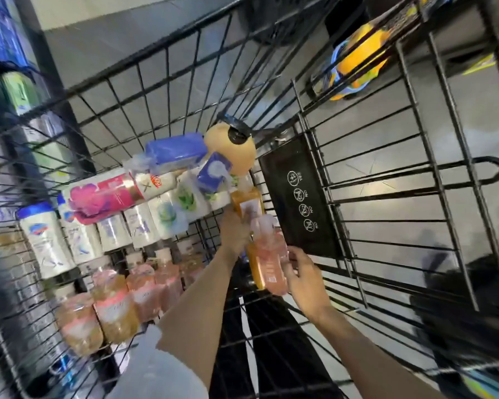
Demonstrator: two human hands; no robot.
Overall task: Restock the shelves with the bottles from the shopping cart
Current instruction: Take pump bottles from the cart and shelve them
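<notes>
Head view
Left hand (234, 230): reaches into the cart, fingers curled over the top of an orange bottle (247, 203); the grip itself is partly hidden by blur.
Right hand (303, 279): fingers spread part-way and curved, cupping the side of a pink bottle (271, 254); thumb lies against its lower part.
Pink bottle: clear plastic, pink liquid, pale pump top, tilted; a second orange one (255, 267) lies just beside it, touching.
Cart (386, 197): black wire; a black flap (300, 197) with four white round signs stands near both hands.
Pump bottles, lower left (113, 309): about six pink and amber ones, side by side in the cart.
White bottles (45, 240): about five, lying in a row above them.
Pink pack (104, 197): one, resting across the white bottles.
Blue packs (175, 149): two, near a round peach bottle (236, 156) with a black cap.
Shelves (9, 90): at far left, blurred.
</notes>
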